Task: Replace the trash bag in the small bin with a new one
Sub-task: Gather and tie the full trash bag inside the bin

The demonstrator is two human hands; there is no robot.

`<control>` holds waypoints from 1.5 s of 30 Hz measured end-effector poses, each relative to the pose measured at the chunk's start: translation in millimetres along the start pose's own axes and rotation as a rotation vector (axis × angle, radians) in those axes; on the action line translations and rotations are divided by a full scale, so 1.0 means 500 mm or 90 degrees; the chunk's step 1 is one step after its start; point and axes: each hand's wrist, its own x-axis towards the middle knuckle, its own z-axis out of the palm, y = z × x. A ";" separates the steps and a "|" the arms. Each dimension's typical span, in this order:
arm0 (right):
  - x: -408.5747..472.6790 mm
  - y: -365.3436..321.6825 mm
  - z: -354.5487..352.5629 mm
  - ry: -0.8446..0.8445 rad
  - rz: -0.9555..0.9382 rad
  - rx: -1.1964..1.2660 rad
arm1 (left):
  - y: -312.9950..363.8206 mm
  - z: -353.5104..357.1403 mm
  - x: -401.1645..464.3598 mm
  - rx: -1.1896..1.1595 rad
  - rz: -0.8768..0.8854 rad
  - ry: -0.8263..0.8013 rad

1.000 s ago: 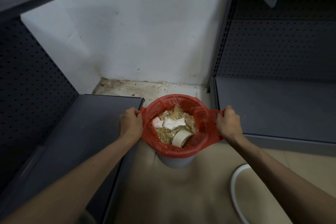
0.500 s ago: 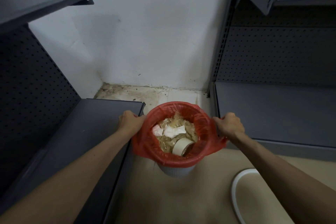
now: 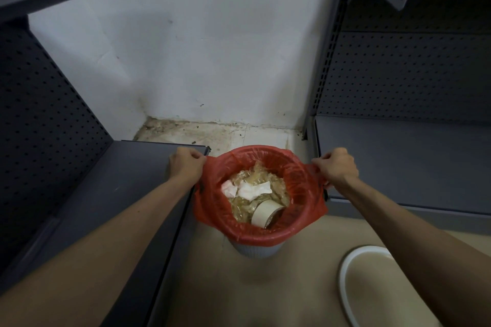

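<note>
A small grey ribbed bin (image 3: 257, 249) stands on the floor between two shelf units. A red trash bag (image 3: 303, 188) lines it, its edge folded over the rim. Inside lie crumpled clear plastic, white tissue (image 3: 252, 190) and a roll of tape (image 3: 267, 212). My left hand (image 3: 186, 164) grips the bag's left handle at the rim. My right hand (image 3: 336, 167) grips the right handle. Both handles are pulled outward and slightly up.
Dark metal shelf units flank the bin: a low shelf (image 3: 106, 194) on the left and another (image 3: 398, 162) on the right, with pegboard backs. A white wall (image 3: 212, 48) stands behind. A white round rim (image 3: 345, 281) lies on the tan floor at lower right.
Both hands drew in toward the rim half a second ago, then pulled the handles outward again. The view has tilted slightly.
</note>
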 end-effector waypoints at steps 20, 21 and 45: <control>-0.033 -0.035 0.015 0.151 -0.170 -0.153 | 0.040 0.015 -0.008 -0.064 0.118 0.067; -0.037 -0.033 0.015 0.161 -0.175 -0.142 | 0.040 0.017 -0.009 -0.068 0.117 0.068; -0.164 0.061 -0.035 -0.088 -0.162 -0.089 | -0.068 -0.041 -0.205 -0.209 -0.174 -0.170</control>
